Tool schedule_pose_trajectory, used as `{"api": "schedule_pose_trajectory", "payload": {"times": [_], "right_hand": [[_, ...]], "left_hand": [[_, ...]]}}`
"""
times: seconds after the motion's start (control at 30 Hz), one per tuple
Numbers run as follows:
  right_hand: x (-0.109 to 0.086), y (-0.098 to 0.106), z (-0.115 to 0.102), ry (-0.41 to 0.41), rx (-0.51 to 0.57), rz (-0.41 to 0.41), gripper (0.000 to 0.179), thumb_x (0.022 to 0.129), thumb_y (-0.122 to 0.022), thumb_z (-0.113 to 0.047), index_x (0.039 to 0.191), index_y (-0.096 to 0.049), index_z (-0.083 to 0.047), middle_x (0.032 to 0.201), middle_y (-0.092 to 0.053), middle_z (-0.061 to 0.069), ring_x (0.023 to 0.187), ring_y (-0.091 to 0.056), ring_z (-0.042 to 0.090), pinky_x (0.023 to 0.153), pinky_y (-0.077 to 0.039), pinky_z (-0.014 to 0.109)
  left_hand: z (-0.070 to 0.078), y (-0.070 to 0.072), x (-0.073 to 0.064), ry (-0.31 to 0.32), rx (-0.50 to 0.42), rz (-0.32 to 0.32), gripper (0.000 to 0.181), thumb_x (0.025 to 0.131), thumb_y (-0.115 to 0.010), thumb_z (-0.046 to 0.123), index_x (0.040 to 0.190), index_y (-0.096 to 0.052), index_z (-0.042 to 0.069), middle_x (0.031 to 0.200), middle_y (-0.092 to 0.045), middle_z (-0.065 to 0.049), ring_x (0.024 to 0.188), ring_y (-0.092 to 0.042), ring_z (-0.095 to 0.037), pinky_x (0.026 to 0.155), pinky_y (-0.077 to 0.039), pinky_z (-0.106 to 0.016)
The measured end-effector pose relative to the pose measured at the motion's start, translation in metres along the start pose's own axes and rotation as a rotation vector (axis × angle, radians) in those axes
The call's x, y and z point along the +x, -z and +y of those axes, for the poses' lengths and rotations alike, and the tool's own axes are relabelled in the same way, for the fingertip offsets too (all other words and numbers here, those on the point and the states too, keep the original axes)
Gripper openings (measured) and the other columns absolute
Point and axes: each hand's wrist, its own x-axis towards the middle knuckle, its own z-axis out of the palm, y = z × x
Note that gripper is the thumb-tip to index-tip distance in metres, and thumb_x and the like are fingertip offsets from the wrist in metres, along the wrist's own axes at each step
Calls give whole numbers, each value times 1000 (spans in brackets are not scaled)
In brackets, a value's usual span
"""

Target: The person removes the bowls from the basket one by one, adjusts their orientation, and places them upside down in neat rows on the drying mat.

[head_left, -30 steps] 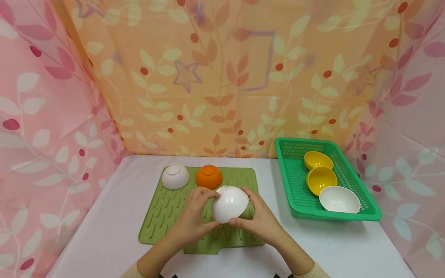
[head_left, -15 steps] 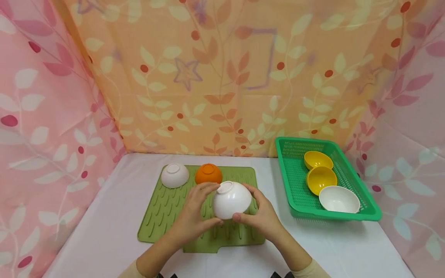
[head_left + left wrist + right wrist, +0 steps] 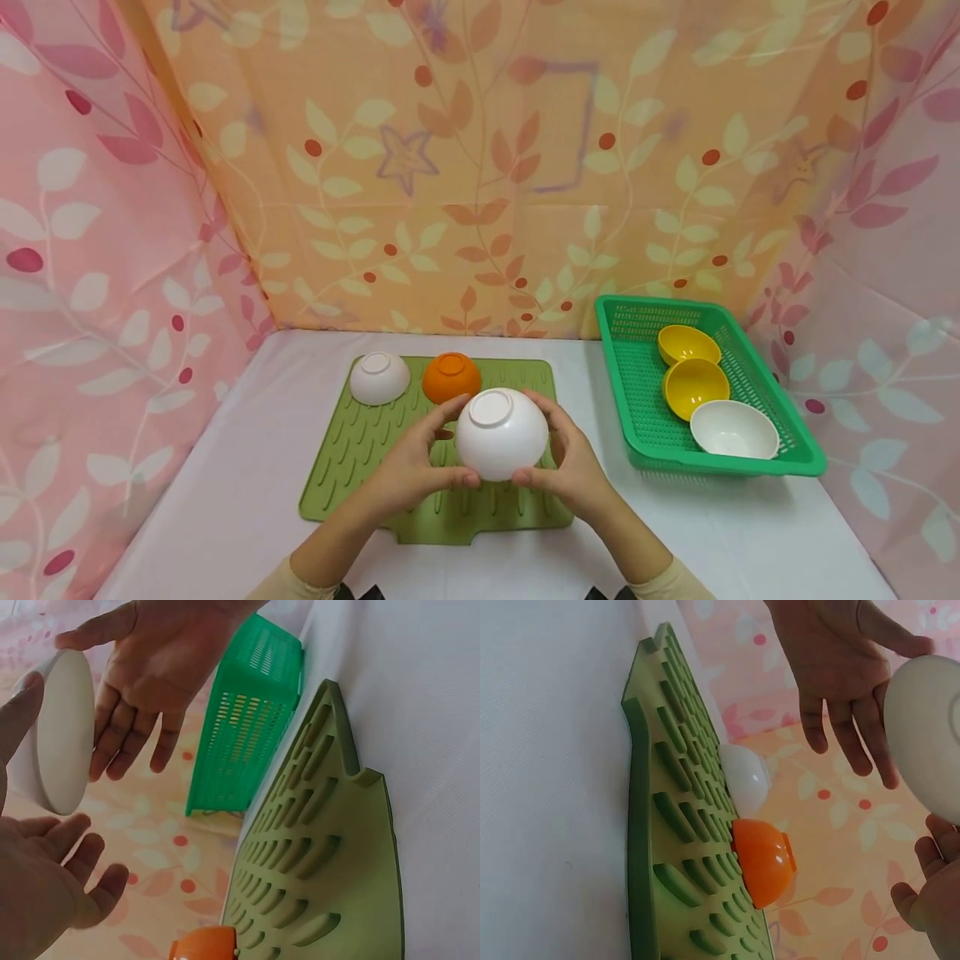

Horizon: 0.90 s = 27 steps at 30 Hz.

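Note:
Between my two hands a white bowl is held upside down above the green drying mat, its foot ring tilted up and to the left. My left hand grips its left side, thumb low at the rim and fingers up by the base. From the other side my right hand holds it the same way, thumb at the lower rim. In the left wrist view the bowl shows its opening, with air between it and the mat. On the mat's far edge, an orange bowl and another white bowl sit upside down.
A green plastic basket stands at the right of the white-covered table. Inside are two yellow bowls and a white bowl, mouths upward. Patterned curtains enclose the back and both sides.
The white bowl has been turned between my hands; its foot ring now faces more toward the head camera. My fingers have shifted along its sides. The other bowls stay put.

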Motion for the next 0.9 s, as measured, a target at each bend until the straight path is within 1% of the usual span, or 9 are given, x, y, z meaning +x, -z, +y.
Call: {"api": "schedule_pose_trajectory", "payload": {"times": [0.07,0.13,0.23,0.3,0.4,0.53,0.7,0.83,0.9], "right_hand": [[0,0,0,12,4,-19,93,80,-89,-26,156,-37,-12,154,-47,8,146,-38,20,118,-28,49],[0,1,-2,15,-5,-42,95,80,-89,-25,157,-35,-11,156,-45,9,147,-37,24,118,-25,58],[0,3,-6,10,-99,-38,97,78,-90,-23,158,-35,-17,158,-42,4,148,-33,28,115,-20,71],[1,5,-10,8,-212,-17,98,75,-93,-24,157,-38,-24,158,-41,-1,148,-33,27,113,-21,74],[2,8,-16,24,-377,13,98,70,-96,-27,153,-43,-30,155,-43,-5,146,-35,25,112,-26,74],[1,11,-23,30,-498,1,95,67,-97,-35,148,-47,-34,152,-44,-7,143,-38,22,110,-33,70],[1,10,-23,12,-553,-8,93,66,-96,-43,146,-48,-37,150,-45,-7,141,-40,22,109,-37,67],[1,7,-18,-9,-550,0,94,65,-96,-43,146,-49,-38,150,-46,-8,141,-40,21,108,-38,66],[1,7,-15,-3,-542,13,94,65,-96,-40,146,-49,-37,149,-47,-8,141,-40,21,108,-38,66]], "left_hand": [[1,0,0,-5,-4,-16,95,74,-94,27,154,-44,30,152,-50,5,133,-51,-28,109,-35,-67],[2,1,-1,-11,-2,-20,93,73,-94,27,152,-45,33,152,-50,5,129,-53,-31,107,-35,-70],[3,1,-2,-20,11,-4,91,73,-95,27,149,-46,35,151,-51,7,127,-53,-32,104,-36,-71],[3,2,-3,-30,34,19,91,72,-95,29,148,-47,36,149,-52,9,128,-52,-29,104,-38,-67],[4,2,-3,-48,103,57,92,68,-96,36,147,-47,37,147,-51,12,130,-49,-21,106,-40,-57],[5,2,-3,-59,190,89,95,63,-97,46,144,-49,39,141,-52,15,132,-45,-16,107,-40,-50],[4,3,-3,-64,240,91,95,61,-97,49,143,-50,38,140,-53,15,133,-45,-21,106,-40,-57],[3,5,-3,-71,310,76,95,62,-97,46,143,-50,34,143,-51,13,134,-44,-22,106,-40,-62],[3,7,1,-80,342,61,95,62,-98,43,143,-50,30,144,-50,10,135,-42,-21,107,-40,-62]]}}
